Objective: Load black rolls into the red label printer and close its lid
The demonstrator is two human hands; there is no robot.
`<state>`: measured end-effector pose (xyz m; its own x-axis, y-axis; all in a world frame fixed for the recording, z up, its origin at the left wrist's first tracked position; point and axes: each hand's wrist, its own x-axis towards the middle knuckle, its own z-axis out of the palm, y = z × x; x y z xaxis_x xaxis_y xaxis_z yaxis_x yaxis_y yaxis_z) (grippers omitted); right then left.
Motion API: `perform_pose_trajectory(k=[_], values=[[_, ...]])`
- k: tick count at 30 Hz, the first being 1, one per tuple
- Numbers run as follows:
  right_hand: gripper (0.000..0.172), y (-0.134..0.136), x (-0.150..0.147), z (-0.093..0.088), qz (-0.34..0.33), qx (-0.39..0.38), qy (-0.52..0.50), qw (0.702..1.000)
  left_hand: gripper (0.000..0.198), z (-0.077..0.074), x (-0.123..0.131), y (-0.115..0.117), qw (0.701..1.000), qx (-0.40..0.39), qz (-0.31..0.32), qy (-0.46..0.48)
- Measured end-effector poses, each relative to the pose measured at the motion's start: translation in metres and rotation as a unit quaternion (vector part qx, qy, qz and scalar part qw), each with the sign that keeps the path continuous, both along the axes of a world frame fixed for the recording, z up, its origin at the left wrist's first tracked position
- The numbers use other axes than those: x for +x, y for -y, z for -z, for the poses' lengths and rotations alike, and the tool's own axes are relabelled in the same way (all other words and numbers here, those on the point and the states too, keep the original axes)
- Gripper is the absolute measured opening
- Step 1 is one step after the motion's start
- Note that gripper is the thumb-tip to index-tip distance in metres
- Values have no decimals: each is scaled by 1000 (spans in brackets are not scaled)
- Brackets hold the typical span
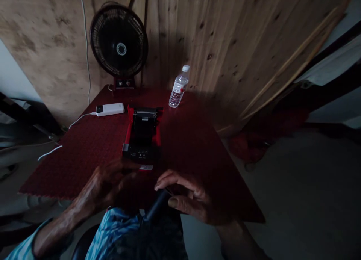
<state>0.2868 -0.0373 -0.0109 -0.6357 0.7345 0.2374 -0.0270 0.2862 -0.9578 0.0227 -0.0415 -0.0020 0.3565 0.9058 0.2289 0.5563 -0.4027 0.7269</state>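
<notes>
Hand, right (187, 196): thumb and fingers curved towards each other with a moderate gap; the upper end of a dark cylinder (156, 205) lies at the fingertips, but how firmly it is held cannot be told.
Hand, left (108, 183): fingers loosely spread and stretched towards the printer's front, nothing seen in the grasp; the palm is in deep shadow.
Dark cylinder: tilted over the person's lap, in front of the table (203, 151), its lower end against dark clothing.
Red-and-black printer (143, 134): on the table ahead of both hands, its cover raised and its dark inside exposed.
Writing: pale markings on the control panel (141, 154) and print on the white label (146, 167) at the printer's front, all too small to read; the water bottle (178, 86) has a white-and-red wrapper, also illegible.
Far edge: a desk fan (120, 46) with two knobs at its base, before a wooden wall (220, 46).
Printer's surroundings: a white power bank (111, 109) with a cable (80, 120) plugged in to the left, the capped bottle behind to the right.
Blocked view: the left hand hides part of the table's front.
</notes>
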Motion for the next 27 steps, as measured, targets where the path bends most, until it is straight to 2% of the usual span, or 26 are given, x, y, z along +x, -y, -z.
perform_pose_trajectory(k=[3,5,8,10,12,14,17,21,27], values=[[25,-8,14,21,-1,-94,-66,993,22,-9,-11,-22,996,75,-33,-37],[27,-16,21,36,33,-138,-108,984,25,-20,-10,-43,992,103,-28,-74],[30,-28,28,55,98,-147,-153,972,28,-34,5,-80,980,73,38,-183],[27,-35,31,64,133,-135,-170,967,28,-39,21,-102,954,48,78,-285],[25,-40,34,72,159,-148,-198,956,29,-39,37,-118,921,27,90,-379],[26,-41,37,78,170,-196,-240,936,29,-37,50,-126,895,7,87,-438],[28,-39,39,81,168,-277,-285,902,30,-37,61,-129,873,-5,85,-480],[27,-32,36,79,164,-323,-301,882,30,-40,66,-132,844,-9,93,-528],[27,-26,32,76,146,-345,-328,867,27,-31,70,-141,838,3,95,-537]])
